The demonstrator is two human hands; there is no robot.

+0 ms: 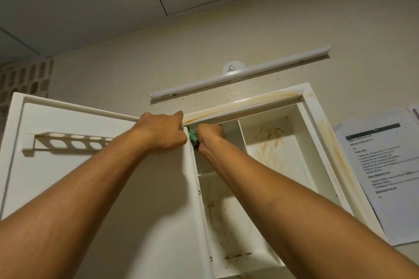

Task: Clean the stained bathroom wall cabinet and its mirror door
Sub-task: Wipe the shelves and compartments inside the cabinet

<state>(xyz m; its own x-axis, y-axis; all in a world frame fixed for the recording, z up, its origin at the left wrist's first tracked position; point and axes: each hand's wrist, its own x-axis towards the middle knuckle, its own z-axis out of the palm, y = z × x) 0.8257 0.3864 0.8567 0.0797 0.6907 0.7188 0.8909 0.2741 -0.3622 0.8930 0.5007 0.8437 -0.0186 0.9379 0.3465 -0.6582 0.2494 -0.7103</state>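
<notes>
The white wall cabinet [317, 133] hangs open in front of me, with orange-brown stains along its top frame, right frame and back panel. Its door [68, 176] is swung out to the left, inner side towards me, with a slotted white rack [72, 141] on it. My left hand [161, 131] grips the door's top corner by the hinge side. My right hand [209, 137] reaches into the cabinet's top left corner and holds a green cloth [193, 137] against the edge there; most of the cloth is hidden.
A white tube light [240, 73] is fixed on the beige wall above the cabinet, with a round white hook [233, 67] behind it. Printed paper sheets [383, 165] are stuck to the wall at the right. Mosaic tile [25, 79] shows at far left.
</notes>
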